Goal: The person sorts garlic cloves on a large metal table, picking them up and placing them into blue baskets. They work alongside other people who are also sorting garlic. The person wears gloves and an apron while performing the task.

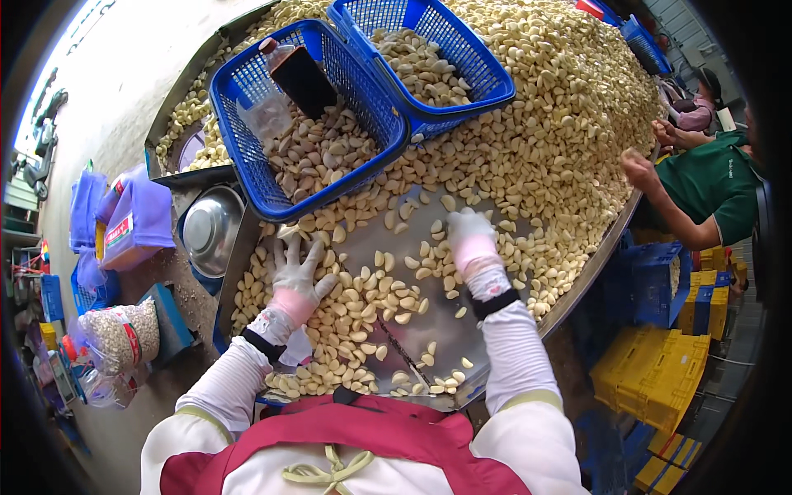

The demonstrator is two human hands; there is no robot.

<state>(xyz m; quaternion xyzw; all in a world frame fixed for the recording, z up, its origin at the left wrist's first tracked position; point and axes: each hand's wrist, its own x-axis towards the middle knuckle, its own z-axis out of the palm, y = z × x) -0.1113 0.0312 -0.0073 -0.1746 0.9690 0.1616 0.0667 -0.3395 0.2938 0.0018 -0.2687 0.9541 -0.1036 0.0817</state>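
Note:
Peeled garlic cloves [544, 107] lie in a big heap on a metal table [441, 326], with looser ones scattered over its near part. My left hand [297, 276], in a thin white glove, rests with fingers spread on cloves at the table's left side, just below a blue basket [388, 161]. My right hand [472, 235], gloved too, is at the near edge of the heap, right of the bare metal. Its fingers are curled down among the cloves, and what they hold, if anything, is hidden beneath the hand.
The blue basket contains darker cloves and a bottle of dark liquid [304, 81]; a second blue basket [503, 87] adjoins it. A metal bowl [213, 231] stands left of the table. A person in green [701, 186] works at the right, above yellow crates [648, 375].

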